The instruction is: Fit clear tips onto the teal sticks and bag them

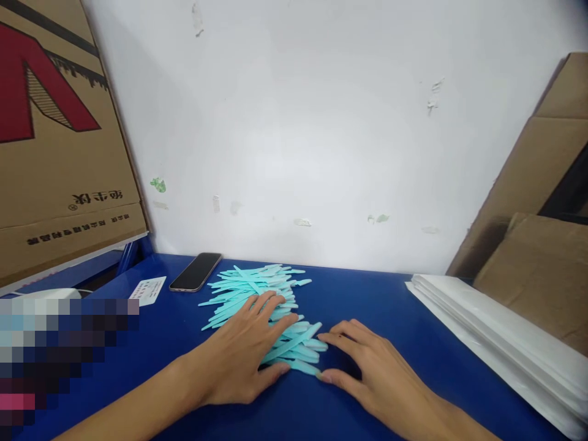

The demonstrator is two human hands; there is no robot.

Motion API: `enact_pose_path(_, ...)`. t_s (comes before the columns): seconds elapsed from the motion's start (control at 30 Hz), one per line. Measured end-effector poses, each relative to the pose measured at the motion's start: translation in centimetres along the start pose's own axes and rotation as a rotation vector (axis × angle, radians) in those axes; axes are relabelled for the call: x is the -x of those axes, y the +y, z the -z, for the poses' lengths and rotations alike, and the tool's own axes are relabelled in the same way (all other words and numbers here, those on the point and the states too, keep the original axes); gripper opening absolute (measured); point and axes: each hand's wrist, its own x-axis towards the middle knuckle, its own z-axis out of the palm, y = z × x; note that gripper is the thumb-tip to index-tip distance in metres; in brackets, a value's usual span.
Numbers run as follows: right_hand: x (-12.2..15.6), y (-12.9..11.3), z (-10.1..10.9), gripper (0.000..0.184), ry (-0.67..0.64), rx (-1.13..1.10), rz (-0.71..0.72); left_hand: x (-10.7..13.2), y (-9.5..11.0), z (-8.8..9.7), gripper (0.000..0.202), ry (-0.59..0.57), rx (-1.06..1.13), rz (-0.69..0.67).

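A pile of slim mint-green plastic sticks [234,300], shaped like eyebrow razors with a wider end and a tapering tail, lies on the blue table [367,300]. My left hand [250,343] rests over the middle of the pile, fingers stretched out and thumb apart, covering part of it. To the right of the pile is my right hand [367,361], its thumb and fingers spread with a gap between them. Its thumb tip touches or nearly touches the end of the nearest stick [304,367]. Neither hand is closed around a stick.
A phone [196,272] and a white printed card [149,290] lie left of the pile. Stacked white sheets or bags [496,343] line the right side. Cardboard boxes [68,165] stand at both sides, and a white wall [294,135] rises behind. Something at lower left is pixelated.
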Motion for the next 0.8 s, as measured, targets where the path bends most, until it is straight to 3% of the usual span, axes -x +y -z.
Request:
enact_pose_path(0.2, 0.1, 0.4, 0.5, 0.042, 0.046, -0.028, -0.050, 0.4, 0.2, -1.4, 0.065, 0.055, -0.030, -0.021)
enact_pose_path(0.3, -0.1, 0.9, 1.2, 0.042, 0.102, 0.000, -0.082, 0.6, 0.5, -2.2, 0.065, 0.144, -0.078, 0.045)
enact_pose_path(0.47, -0.7, 2.9, 3.2, 0.037, 0.278, 0.051, -0.058, 0.4, -0.2, -3.2, 0.063, 0.193, -0.098, 0.008)
enact_pose_path(0.6, -1.2, 6.2, 5.9, 0.039, 0.456, 0.208, -0.090, 0.2, -1.8, -4.2, 0.066, 0.170, -0.110, -0.079)
enact_pose_path(0.7, -1.1, 9.6, 8.3, 0.047, 0.562, 0.375, -0.220, 0.2, -2.3, -4.7, 0.067, 0.156, -0.135, -0.093)
enact_pose_path(0.8, -0.2, 13.3, 10.2, 0.054, 0.557, 0.575, -0.428, 0.3, -1.9, -4.2, 0.066, 0.130, -0.139, -0.070)
